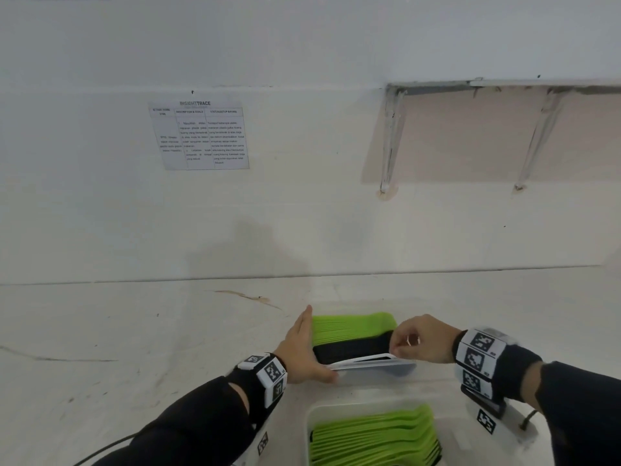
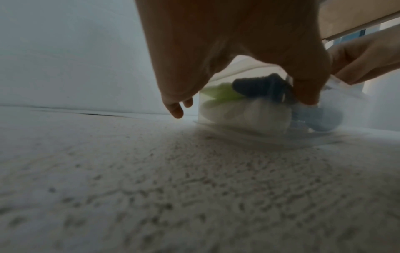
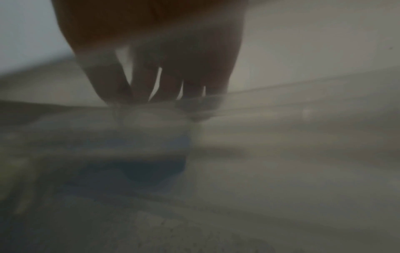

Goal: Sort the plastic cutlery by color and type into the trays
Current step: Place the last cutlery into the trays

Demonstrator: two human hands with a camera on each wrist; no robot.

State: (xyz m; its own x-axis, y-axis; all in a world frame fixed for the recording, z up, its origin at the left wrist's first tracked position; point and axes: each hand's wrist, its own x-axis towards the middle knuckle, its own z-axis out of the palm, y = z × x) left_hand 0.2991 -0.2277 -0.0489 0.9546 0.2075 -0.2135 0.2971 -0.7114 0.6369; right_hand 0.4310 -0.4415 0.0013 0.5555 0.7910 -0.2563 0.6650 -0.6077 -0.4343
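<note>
Blue cutlery (image 2: 320, 118) shows only from the left wrist, inside the tray (image 2: 346, 102).

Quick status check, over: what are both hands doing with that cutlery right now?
Left hand flat against far tray, fingers straight. Right hand pinching white cutlery beside the black stack. Nothing blocking.

Only readable text: "INSIGHTTRACE" heading on the paper sheet (image 1: 200, 135) taped to the wall. Below it a three-column table, header and body print too small and blurred to read. Wrist bands (image 1: 480, 351) and the tags beside them carry black-and-white square marker codes, no letters. Both wrist views: no text.
</note>
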